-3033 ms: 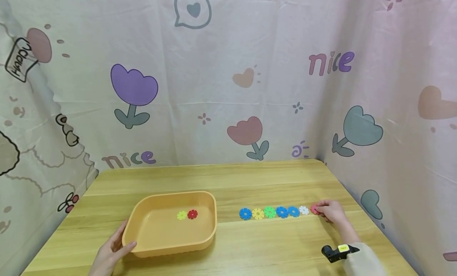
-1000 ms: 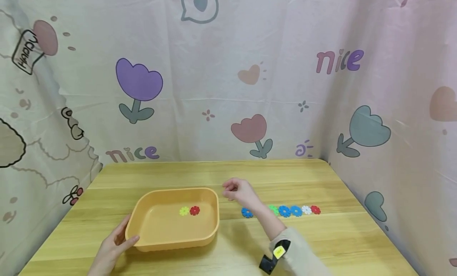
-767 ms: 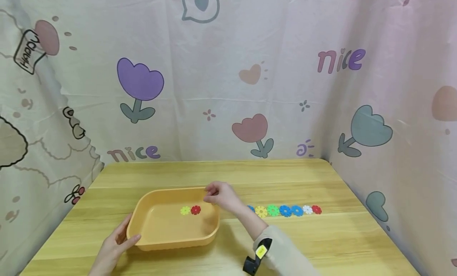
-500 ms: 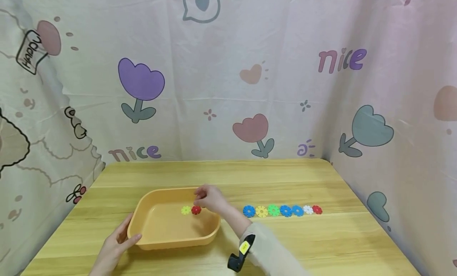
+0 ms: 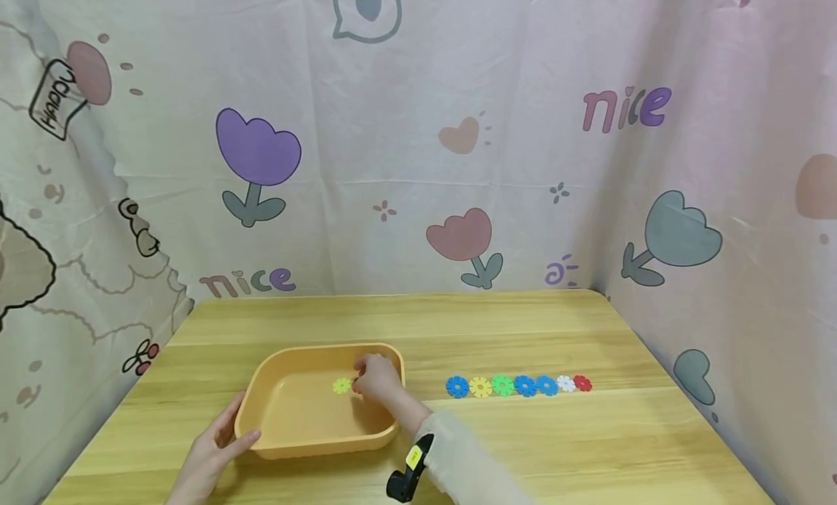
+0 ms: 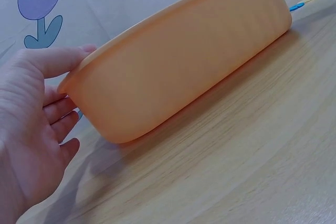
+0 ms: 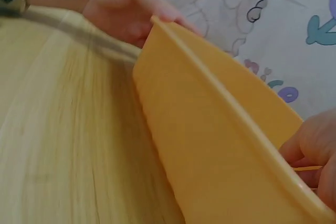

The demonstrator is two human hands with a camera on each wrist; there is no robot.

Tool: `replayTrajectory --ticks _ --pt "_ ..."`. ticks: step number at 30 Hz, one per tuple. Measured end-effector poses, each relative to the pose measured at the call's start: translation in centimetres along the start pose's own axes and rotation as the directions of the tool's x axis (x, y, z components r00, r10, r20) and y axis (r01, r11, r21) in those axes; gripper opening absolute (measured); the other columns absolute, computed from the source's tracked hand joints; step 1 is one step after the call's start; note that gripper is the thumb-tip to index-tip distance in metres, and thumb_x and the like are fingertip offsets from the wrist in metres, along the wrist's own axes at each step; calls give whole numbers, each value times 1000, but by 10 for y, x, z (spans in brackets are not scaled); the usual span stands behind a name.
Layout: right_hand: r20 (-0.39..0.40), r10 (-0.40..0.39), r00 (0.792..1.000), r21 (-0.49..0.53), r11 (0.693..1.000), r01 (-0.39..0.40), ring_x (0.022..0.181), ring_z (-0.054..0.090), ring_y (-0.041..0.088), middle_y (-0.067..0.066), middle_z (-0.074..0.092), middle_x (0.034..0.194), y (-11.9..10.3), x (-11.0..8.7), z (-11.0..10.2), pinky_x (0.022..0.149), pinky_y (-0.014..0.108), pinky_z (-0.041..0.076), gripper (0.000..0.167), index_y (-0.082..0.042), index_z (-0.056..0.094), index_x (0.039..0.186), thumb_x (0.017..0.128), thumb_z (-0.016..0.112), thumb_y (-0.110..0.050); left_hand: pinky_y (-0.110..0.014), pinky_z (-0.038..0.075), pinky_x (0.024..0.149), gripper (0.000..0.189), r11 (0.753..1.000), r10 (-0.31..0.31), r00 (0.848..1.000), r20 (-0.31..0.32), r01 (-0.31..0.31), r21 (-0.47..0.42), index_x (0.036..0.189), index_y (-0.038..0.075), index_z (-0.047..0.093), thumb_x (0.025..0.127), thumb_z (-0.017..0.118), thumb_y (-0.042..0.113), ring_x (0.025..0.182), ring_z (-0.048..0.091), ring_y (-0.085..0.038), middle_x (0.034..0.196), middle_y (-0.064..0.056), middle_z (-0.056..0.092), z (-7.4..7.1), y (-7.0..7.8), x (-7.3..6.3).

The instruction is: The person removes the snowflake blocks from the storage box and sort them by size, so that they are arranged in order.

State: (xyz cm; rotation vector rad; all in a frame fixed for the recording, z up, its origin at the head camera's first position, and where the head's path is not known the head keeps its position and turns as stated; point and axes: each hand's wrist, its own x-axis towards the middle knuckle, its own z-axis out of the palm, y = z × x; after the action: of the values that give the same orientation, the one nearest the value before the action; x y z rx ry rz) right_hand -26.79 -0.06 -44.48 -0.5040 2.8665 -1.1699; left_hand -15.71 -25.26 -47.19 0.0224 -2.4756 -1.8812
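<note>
My left hand grips the near-left corner of an orange plastic tray. In the left wrist view, its thumb lies over the rim and the other fingers are outside the wall. My right hand is inside the tray's right part, fingers bent, tips right at a red notched flower disc that it partly covers. Beside that disc lies a yellow-green one. The right wrist view shows the curled fingers behind the tray wall; I cannot tell whether they pinch the disc.
Right of the tray, several flower discs form a row on the wooden table: a blue one at the left end, then yellow, green, two blue, a white and a red. A patterned curtain hangs behind the table.
My right hand has left the red disc at the row's right end, crossed leftward over the tray rim and lowered to the red disc inside. My left hand keeps its hold on the tray.
</note>
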Motion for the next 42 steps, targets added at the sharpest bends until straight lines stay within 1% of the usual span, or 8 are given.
replayTrajectory --ticks 4,8,11,23,28,33,37,42 --pt "-33 -53 998 -140 989 48 65 50 14 1 59 74 2 0 3 55 19 42 22 -4 67 90 68 70 -4 -1 34 80 74 1000 4 1000 -6 -4 -2 147 -3 14 91 59 14 97 32 27 148 -30 12 1 -1 1" --pt "-16 -72 997 -278 958 65 60 49 17 2 55 66 1 -1 5 50 22 37 9 -8 61 75 70 68 -6 -1 35 80 75 1000 -2 1000 4 2 -18 146 -3 12 91 59 14 98 34 26 148 -30 10 2 -2 2" --pt "8 -72 997 -357 932 70 62 50 20 3 49 64 0 -2 6 50 24 35 17 -12 53 66 72 68 -10 -2 36 79 75 999 7 1000 8 -7 -37 146 -5 11 91 59 12 97 34 26 147 -32 9 2 -2 2" --pt "52 -46 998 -478 876 65 76 53 20 2 54 70 -1 -4 10 68 27 42 23 -12 57 61 76 71 -21 -3 38 80 75 997 31 999 11 -31 -70 145 -8 10 91 58 8 98 35 25 146 -34 8 3 -3 2" --pt "62 -5 998 -443 896 32 72 53 19 1 53 66 0 -1 10 67 27 43 27 -11 55 56 72 75 -22 -3 38 79 74 997 41 999 4 -40 -66 145 -9 11 90 59 7 98 36 24 145 -35 8 3 -4 2" --pt "56 28 998 -352 936 -6 63 49 16 -2 50 63 2 1 11 54 24 39 26 -13 54 61 64 80 -19 -2 37 79 76 998 4 1000 3 -3 -61 146 -6 10 91 59 10 96 35 26 147 -33 8 3 -5 3" --pt "44 -7 999 -303 953 20 57 46 14 -5 50 62 4 0 11 47 21 36 26 -14 54 67 63 80 -14 -2 37 79 76 998 -4 1000 8 4 -66 146 -6 9 91 59 11 95 35 26 147 -32 7 3 -5 3" --pt "66 -95 993 -278 954 109 59 47 13 -4 54 66 2 -2 6 51 19 37 16 -11 60 73 68 75 -6 -1 36 79 76 997 6 1000 13 -5 -76 145 -7 8 91 59 10 96 35 26 147 -33 6 3 -5 3"
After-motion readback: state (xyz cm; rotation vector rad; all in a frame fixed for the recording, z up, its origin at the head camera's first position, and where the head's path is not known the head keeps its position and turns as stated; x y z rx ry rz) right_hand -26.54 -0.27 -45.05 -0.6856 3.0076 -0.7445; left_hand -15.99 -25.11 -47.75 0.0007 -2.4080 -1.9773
